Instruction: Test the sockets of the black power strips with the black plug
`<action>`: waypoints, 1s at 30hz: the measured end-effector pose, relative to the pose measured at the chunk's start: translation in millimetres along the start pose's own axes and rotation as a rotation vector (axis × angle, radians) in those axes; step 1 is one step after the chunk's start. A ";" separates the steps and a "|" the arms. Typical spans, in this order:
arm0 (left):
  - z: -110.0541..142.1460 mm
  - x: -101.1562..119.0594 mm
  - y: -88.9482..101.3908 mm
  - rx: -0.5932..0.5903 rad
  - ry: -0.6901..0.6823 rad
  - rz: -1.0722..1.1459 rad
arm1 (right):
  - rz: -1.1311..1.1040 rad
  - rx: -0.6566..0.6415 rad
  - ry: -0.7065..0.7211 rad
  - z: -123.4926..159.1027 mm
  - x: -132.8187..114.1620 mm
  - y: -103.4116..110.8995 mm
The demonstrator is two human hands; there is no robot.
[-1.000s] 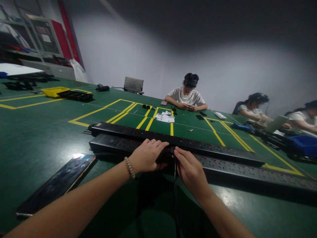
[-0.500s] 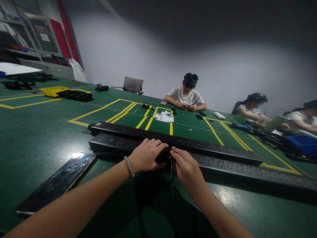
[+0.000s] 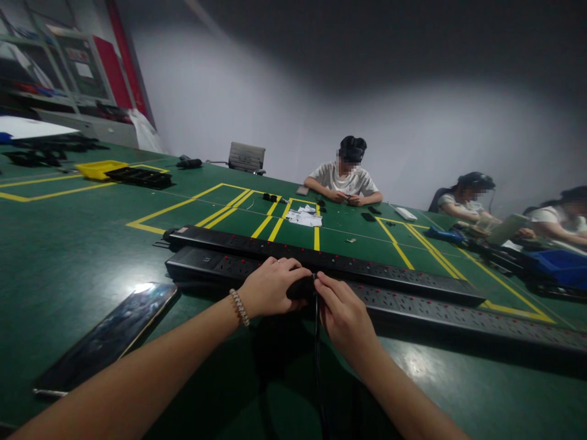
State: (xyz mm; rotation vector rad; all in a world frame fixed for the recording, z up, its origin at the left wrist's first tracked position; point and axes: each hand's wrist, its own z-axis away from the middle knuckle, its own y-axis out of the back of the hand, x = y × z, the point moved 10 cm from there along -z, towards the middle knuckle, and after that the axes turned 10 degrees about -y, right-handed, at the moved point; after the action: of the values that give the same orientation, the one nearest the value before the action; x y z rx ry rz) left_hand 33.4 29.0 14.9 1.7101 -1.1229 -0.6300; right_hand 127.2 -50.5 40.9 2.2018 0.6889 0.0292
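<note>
Plainly, the work was under way, with both hands at the near strip (image 3: 426, 309). It lay on the green table (image 3: 68, 244), just in front of the far strip (image 3: 394, 275). The left hand (image 3: 276, 287) held the near strip, with fingers bent over the top and the thumb on the close side. The right hand (image 3: 345, 308) pinched the top end of the black cord (image 3: 317, 360) between close fingertips, and the rest hung down. That end was up at the strip, so that much looked done. Fingers hid whether the two were joined, so what was left was hard to tell. No hand touched the far strip or the phone (image 3: 110, 339).
</note>
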 end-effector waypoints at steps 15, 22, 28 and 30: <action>-3.1 -3.9 -1.1 -0.056 0.001 -0.037 | 0.056 -0.030 0.018 -0.2 -2.0 -2.3; -2.7 -4.0 -1.9 -0.058 -0.019 -0.050 | 0.065 0.019 0.088 1.8 -7.3 1.2; -2.2 -2.3 0.4 -0.062 -0.025 -0.021 | 0.008 0.195 0.072 -0.4 -6.6 33.9; -1.6 -1.9 0.7 -0.060 -0.023 -0.011 | -0.003 0.301 0.019 -0.1 1.0 50.3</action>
State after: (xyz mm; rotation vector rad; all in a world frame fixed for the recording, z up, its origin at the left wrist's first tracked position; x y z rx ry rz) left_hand 33.5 31.3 16.1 1.6630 -1.1007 -0.6851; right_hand 151.5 -76.3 76.6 2.4899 0.7472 -0.0589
